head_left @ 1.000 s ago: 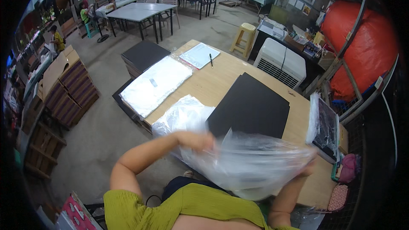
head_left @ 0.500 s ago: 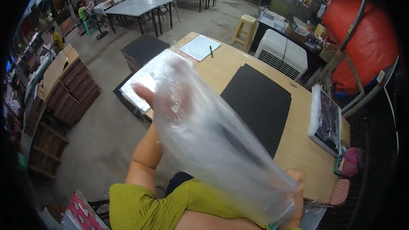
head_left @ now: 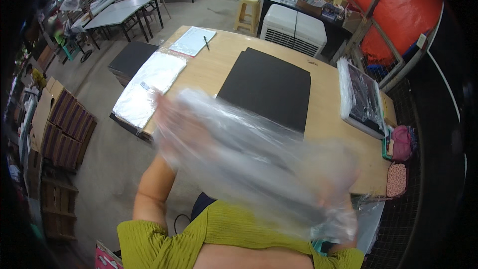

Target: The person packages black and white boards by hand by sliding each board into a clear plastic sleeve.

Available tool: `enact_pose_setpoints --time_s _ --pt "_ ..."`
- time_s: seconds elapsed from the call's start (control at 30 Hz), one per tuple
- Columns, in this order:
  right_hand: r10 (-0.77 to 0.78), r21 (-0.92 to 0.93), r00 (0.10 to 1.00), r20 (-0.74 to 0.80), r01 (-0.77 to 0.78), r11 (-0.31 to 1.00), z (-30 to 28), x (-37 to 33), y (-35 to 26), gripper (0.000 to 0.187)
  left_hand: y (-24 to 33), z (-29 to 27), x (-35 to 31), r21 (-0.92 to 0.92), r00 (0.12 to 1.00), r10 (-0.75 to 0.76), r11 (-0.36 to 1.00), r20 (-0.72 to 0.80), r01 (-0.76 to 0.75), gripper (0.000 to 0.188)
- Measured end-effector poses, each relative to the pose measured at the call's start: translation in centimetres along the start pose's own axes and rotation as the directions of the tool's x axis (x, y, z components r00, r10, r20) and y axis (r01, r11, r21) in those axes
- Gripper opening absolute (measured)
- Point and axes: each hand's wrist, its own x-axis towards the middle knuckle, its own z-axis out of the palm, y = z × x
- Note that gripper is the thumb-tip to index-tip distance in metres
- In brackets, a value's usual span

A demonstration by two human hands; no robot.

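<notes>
A large clear plastic bag (head_left: pixel 249 154) is stretched across in front of me, above the near edge of the table, and blurred by motion. My left hand (head_left: pixel 181 124) grips its left end, with the fingers showing hazily through the film. At the other end my right hand (head_left: pixel 331 177) holds the bag, smeared and partly veiled by the plastic. Beneath and beyond the bag, black flat sheets (head_left: pixel 269 87) lie on the wooden table (head_left: pixel 204 72). Left of them is a stack of clear plastic bags (head_left: pixel 152 82) at the table's left edge.
A paper pad (head_left: pixel 191 41) and a pen (head_left: pixel 206 43) lie at the far edge. On the right stand a plastic-wrapped dark pack (head_left: pixel 363 97), a pink pouch (head_left: pixel 402 142) and a pink patterned item (head_left: pixel 397 179). Cartons (head_left: pixel 64 124) are stacked on the floor at left.
The bag has swung to lie more level, its left end lower. My left hand has come down and left, my right hand has risen. The whole view has shifted rightward.
</notes>
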Motion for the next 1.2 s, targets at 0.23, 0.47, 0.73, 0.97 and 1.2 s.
enact_pose_setpoints --time_s 0.23,0.47,0.73,0.97,1.2 --pt "-0.037 0.028 0.991 -0.126 0.041 0.999 0.1 -2.5 -1.0 0.018 -5.7 2.0 2.1 -0.169 0.999 0.009 0.986 -0.038 -0.016 0.025" --pt "-0.036 0.146 0.974 -0.222 0.070 0.987 -1.8 -4.4 1.0 0.018 -2.0 -1.9 2.5 -0.635 0.743 0.542 0.425 -0.392 -0.645 0.026" --pt "0.210 0.219 0.190 -0.959 0.027 0.975 -5.6 -15.3 4.0 0.042 -2.0 -5.0 -1.2 -0.143 0.887 -0.078 0.990 -0.455 0.014 0.014" --pt "-0.026 0.135 -0.171 -0.985 -0.856 0.500 -4.8 -11.0 17.3 0.033 -14.6 -6.9 -4.2 0.277 0.231 0.153 0.576 -0.961 0.769 0.058" --pt "-0.145 0.076 -0.053 -0.988 -0.985 -0.155 -2.8 -3.6 15.5 0.036 -8.9 -4.7 -2.5 0.380 0.412 0.027 0.442 -0.911 0.812 0.050"
